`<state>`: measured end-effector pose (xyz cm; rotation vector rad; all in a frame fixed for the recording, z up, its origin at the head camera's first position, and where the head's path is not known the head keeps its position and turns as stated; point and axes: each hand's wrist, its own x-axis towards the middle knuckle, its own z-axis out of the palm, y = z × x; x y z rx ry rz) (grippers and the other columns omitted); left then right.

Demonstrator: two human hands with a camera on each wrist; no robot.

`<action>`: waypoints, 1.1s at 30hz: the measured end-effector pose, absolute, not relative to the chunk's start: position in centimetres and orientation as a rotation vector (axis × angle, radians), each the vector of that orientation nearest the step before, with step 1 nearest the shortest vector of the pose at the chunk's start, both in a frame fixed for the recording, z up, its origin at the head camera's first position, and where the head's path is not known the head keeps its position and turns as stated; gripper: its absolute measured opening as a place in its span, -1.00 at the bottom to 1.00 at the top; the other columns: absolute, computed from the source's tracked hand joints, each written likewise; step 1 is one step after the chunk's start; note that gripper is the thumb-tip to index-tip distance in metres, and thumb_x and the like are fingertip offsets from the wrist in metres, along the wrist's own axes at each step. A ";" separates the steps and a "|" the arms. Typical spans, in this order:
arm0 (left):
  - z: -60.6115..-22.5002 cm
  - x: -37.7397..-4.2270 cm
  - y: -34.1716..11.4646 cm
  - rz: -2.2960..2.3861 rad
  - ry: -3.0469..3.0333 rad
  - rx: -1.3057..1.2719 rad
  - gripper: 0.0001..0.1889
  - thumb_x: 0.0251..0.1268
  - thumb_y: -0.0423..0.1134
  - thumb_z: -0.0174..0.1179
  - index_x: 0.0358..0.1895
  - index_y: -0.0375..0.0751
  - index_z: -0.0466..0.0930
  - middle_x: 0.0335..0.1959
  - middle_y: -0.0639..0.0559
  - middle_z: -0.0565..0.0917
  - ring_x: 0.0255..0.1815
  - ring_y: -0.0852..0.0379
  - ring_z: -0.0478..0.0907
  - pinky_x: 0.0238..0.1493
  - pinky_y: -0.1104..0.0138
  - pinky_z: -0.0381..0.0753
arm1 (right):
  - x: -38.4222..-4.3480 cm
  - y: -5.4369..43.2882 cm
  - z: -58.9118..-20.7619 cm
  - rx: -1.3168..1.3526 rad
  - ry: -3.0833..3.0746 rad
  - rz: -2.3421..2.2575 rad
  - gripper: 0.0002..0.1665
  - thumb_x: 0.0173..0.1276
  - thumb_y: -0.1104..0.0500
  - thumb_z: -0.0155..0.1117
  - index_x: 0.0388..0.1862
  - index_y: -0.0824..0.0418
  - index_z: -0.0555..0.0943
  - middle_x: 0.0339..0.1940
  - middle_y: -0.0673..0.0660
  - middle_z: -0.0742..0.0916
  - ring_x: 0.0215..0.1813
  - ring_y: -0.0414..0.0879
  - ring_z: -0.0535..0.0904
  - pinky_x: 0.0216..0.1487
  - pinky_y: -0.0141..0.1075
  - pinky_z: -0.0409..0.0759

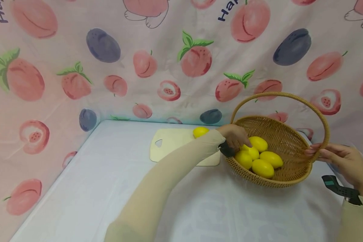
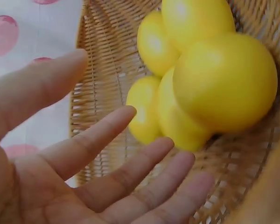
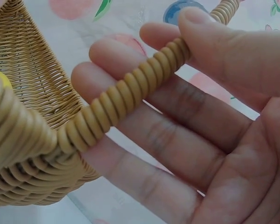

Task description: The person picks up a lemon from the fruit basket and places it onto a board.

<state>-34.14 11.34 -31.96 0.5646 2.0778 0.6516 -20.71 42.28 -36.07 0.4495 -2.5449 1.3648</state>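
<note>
A wicker basket (image 1: 285, 134) with an arched handle (image 1: 326, 124) stands tilted towards me at the right, with several yellow lemons (image 1: 262, 168) heaped in its left part. My left hand (image 1: 235, 135) reaches over the basket's left rim, just above the lemons. In the left wrist view its fingers (image 2: 116, 182) are spread and relaxed, with nothing in them, beside the lemons (image 2: 224, 81). On the basket's right side, my right hand (image 1: 346, 159) holds the handle near its base. The right wrist view shows the thumb on one side of the handle (image 3: 126, 95) and the fingers behind it.
A cream cutting board (image 1: 169, 148) lies on the white-covered table (image 1: 78, 188), left of the basket, partly hidden by my left forearm. Another lemon (image 1: 200, 131) is at the board's far edge. Behind hangs a pink fruit-patterned cloth (image 1: 157, 37).
</note>
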 end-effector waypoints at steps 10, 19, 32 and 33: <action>-30.6 -35.7 12.8 0.453 1.987 0.990 -0.55 0.25 -0.26 0.21 0.23 -0.13 0.48 0.27 -0.02 0.48 0.20 0.14 0.47 0.19 0.30 0.51 | -20.6 42.5 -36.2 0.554 -2.455 1.499 -0.74 0.40 0.49 -0.09 -0.06 0.60 0.51 -0.22 -0.11 0.77 -0.11 -0.40 0.65 -0.19 -0.61 0.58; -31.0 -36.1 15.6 0.172 2.000 0.939 -0.57 0.17 -0.24 0.28 0.15 0.13 0.55 0.22 0.20 0.51 0.19 0.33 0.44 0.19 0.43 0.44 | -20.5 42.4 -36.3 0.538 -2.480 1.452 -0.74 0.40 0.48 -0.09 -0.06 0.60 0.50 -0.22 -0.12 0.78 -0.11 -0.41 0.64 -0.17 -0.62 0.56; -32.3 -35.8 16.0 0.076 1.907 0.796 -0.50 0.19 -0.28 0.25 0.23 0.05 0.48 0.32 0.18 0.41 0.35 0.29 0.31 0.29 0.52 0.32 | -20.6 42.3 -36.3 0.545 -2.438 1.522 -0.74 0.41 0.48 -0.10 -0.06 0.60 0.50 -0.23 -0.13 0.78 -0.14 -0.40 0.66 -0.18 -0.63 0.57; -32.4 -35.7 16.0 0.081 1.901 0.785 -0.51 0.18 -0.30 0.25 0.23 0.04 0.49 0.33 0.19 0.41 0.35 0.29 0.30 0.30 0.51 0.31 | -20.6 42.3 -36.3 0.549 -2.435 1.518 -0.74 0.40 0.48 -0.10 -0.07 0.61 0.50 -0.23 -0.13 0.78 -0.14 -0.40 0.66 -0.18 -0.62 0.57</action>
